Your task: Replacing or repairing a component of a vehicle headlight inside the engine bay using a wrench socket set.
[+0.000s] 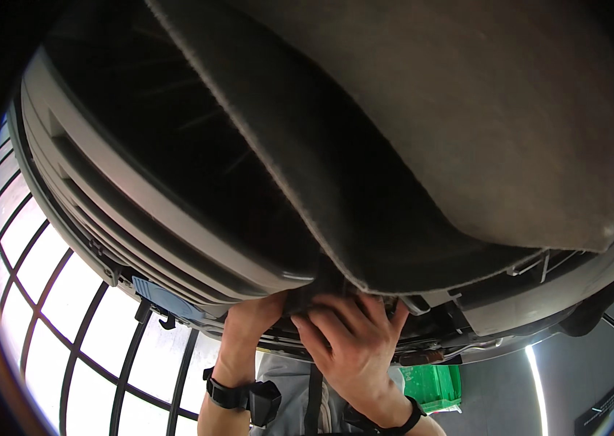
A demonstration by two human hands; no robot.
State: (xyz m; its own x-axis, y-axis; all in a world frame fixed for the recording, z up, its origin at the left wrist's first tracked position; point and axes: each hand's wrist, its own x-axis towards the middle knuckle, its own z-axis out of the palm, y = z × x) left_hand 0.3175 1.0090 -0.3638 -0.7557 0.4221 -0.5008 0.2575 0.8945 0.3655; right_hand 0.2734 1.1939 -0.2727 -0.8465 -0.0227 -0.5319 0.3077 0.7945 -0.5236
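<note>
The grey sheet [525,138] hangs right of the slatted trim [147,211]; if loose, it could sag onto the right hand [354,341], fingers spread, tips hidden at its lower edge. Left hand [252,323], at the trim's lower-right corner: can't tell its grip.

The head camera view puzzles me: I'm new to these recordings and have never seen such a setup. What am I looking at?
No machine works here: these are a person's own bare hands, seen by a wide fisheye camera worn on the head. That lens makes straight edges look curved. The left hand reaches under the edge of a grey ribbed panel, its fingertips hidden. The right hand is beside it, fingers bent near the lower edge of a grey felt-like sheet. Whether either holds anything, I can't tell. Each wrist wears a black band. No tabletop shows; a green bin appears at lower right.
</note>
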